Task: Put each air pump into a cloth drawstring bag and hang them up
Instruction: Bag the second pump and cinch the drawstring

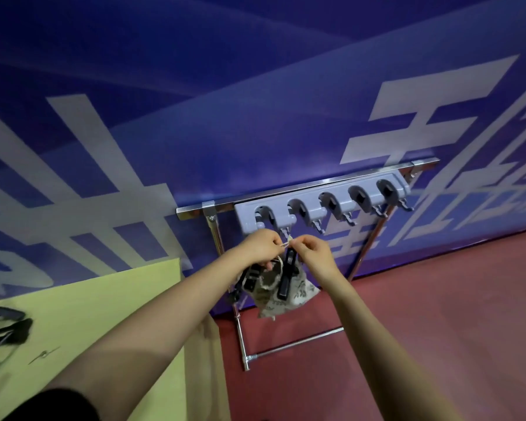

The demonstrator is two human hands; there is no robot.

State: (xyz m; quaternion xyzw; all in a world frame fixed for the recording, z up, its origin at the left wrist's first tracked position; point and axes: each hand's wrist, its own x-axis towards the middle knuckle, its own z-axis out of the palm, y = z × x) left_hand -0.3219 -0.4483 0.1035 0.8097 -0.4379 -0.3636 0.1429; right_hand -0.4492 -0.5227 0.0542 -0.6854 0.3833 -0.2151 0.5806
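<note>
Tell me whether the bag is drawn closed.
Not closed: the bag has a black pump sticking out of its top while both hands pinch its drawstring.

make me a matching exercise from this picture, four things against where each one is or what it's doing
Things:
1. printed cloth drawstring bag
2. grey plastic hook rack
3. yellow-green tabletop
4. both hands

Places or states:
A. mounted on the chrome rail
B. lower left of the view
C. pinching the bag's cord at a hook
D. hanging below the hands, black pump parts sticking out

Pairs: 1-D, 2-A, 3-B, 4-C
</note>
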